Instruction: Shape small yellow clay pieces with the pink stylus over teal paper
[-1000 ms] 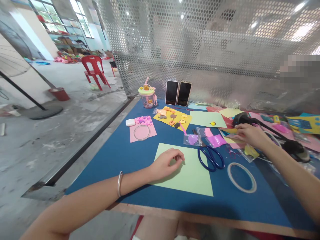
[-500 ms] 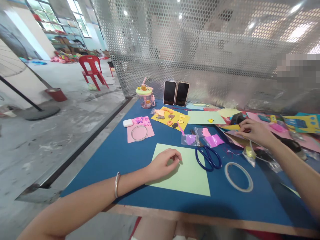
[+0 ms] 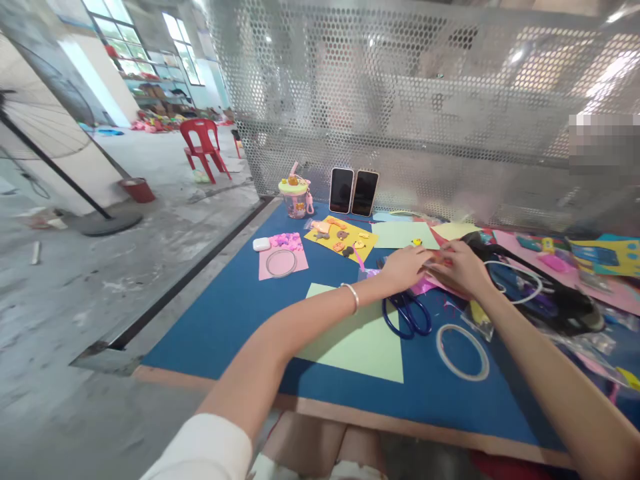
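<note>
My left hand [image 3: 406,268] reaches across the blue-handled scissors [image 3: 407,315], its fingers bent and meeting those of my right hand. My right hand [image 3: 461,268] has its fingers curled at the same spot, beside the pile of coloured sheets. Something small and reddish brown appears between the fingertips, too hidden to name. Beneath my left forearm lies a pale green sheet [image 3: 360,353]. A pink packet [image 3: 424,285] is partly covered by my hands, and the scissors' blades are hidden. Nearer me sits a white ring [image 3: 463,353], apart from both hands.
Two phones [image 3: 341,191] lean against the perforated metal panel [image 3: 320,100] beside a lidded cup [image 3: 295,199]. Clay pieces rest on a yellow sheet [image 3: 320,241]. Pink bits and a white case [image 3: 261,245] are at left; a black bag [image 3: 560,300] lies at right.
My left hand has left the green sheet and moved right and away from me. My right hand has come left from the dark item, and the two hands now meet. The view has shifted slightly.
</note>
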Tool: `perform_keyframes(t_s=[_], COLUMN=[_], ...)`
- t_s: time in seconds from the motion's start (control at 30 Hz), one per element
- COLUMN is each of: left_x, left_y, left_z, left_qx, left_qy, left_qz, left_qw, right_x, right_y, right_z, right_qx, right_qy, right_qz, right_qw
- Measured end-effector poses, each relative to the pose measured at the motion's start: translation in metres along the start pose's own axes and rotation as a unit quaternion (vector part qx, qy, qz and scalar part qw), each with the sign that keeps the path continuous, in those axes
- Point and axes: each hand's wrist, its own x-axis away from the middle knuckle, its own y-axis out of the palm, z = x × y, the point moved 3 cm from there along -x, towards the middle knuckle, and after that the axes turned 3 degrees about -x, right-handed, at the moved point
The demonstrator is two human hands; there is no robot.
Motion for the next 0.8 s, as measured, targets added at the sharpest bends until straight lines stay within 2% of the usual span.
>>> perform_keyframes(t_s=[0.07, 0.17, 0.3, 0.4, 0.53, 0.7, 0.8], left_x=[-0.018, -0.030, -0.041, -0.049, -0.049, -0.040, -0.034], left_y=[0.014, 0.026, 0.030, 0.028, 0.022, 0.018, 0.022], left_z=[-0.002, -0.003, -0.001, 0.001, -0.003, -0.011, -0.007], left_qx=[-0.049, -0.079, -0.080, -0.078, -0.070, -0.059, -0.059], left_qy=[-0.011, -0.010, -0.005, -0.002, -0.008, -0.031, -0.021], left_qz=[0.001, -0.013, -0.037, -0.050, -0.051, -0.046, -0.035], left_qw=[0.999, 0.997, 0.996, 0.996, 0.996, 0.997, 0.997], right_x=[-0.002, 0.001, 0.006, 0.012, 0.031, 0.059, 0.066], right_y=[0.003, 0.002, -0.003, -0.009, -0.018, -0.026, -0.030], right_z=[-0.002, -0.003, -0.008, -0.012, -0.005, 0.013, 0.016], right_qx=[0.005, 0.019, 0.037, 0.089, 0.179, 0.229, 0.266], right_qy=[-0.003, -0.004, -0.008, -0.048, -0.117, -0.142, -0.137], right_qz=[-0.001, -0.006, -0.015, -0.031, -0.080, -0.121, -0.120], right_qw=[1.000, 1.000, 0.999, 0.994, 0.974, 0.955, 0.947])
